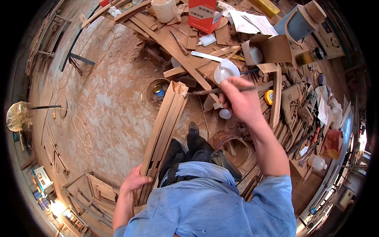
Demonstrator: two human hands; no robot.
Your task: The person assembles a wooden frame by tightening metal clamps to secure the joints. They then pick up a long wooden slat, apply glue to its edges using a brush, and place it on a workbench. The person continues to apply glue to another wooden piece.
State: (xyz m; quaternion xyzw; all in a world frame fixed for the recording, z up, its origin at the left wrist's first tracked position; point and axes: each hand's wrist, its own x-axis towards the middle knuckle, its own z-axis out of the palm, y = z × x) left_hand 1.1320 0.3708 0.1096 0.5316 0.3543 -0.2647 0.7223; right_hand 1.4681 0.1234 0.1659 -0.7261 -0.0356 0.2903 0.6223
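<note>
My left hand (136,179) is closed round the lower part of a long grooved wooden piece (166,122), which slants up and away in front of my legs. At its far end the wood has a rough, notched top. My right hand (239,100) grips a thin dark stick (205,92) between thumb and fingers. The tip of this stick meets the notched end; whether it has bristles is too small to tell. Just beyond my right knuckles is a white plastic cup (226,70) with something whitish inside. A flat white strip (206,56) reaches up to the cup's rim.
The cluttered bench holds a red box (203,15), a white squeeze bottle (207,40), an open cardboard box (272,51), a yellow tape measure (269,97) and many wood offcuts. A can (158,90) stands on the floor beyond the wooden piece. Wooden frames (90,193) lie at lower left.
</note>
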